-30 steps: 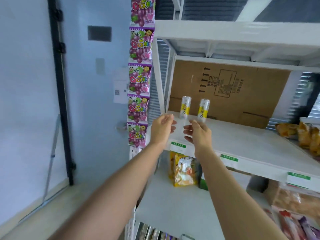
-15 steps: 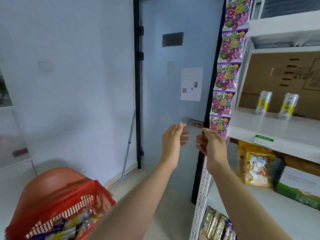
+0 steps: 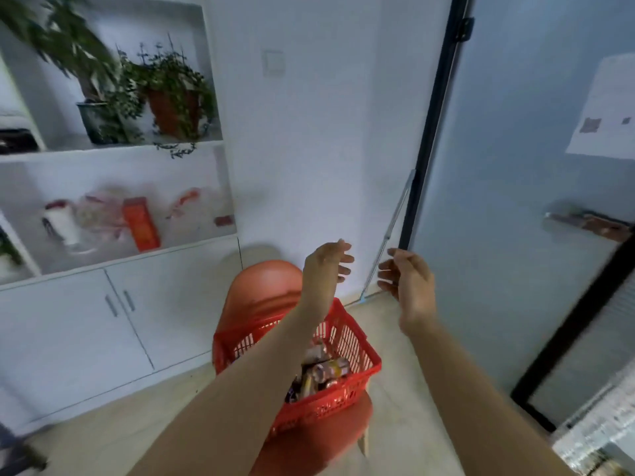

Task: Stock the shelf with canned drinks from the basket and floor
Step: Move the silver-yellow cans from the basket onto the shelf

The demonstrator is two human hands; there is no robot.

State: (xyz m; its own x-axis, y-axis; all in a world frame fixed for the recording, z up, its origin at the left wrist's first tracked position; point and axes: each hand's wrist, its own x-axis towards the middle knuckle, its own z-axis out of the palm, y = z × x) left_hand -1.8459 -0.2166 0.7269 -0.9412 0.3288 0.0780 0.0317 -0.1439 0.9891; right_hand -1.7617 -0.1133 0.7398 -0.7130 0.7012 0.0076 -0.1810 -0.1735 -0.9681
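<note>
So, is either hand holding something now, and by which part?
Nothing is held: the left hand and the right hand are both empty, fingers relaxed, clear of the red basket.

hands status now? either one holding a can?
Left hand: open, holding nothing.
Right hand: open, holding nothing.

No writing can be read. The paper sheet (image 3: 604, 108) on the door (image 3: 508, 173), the orange box (image 3: 141, 224) and the cans (image 3: 330, 367) in the basket (image 3: 347, 403) carry only blurred print.
</note>
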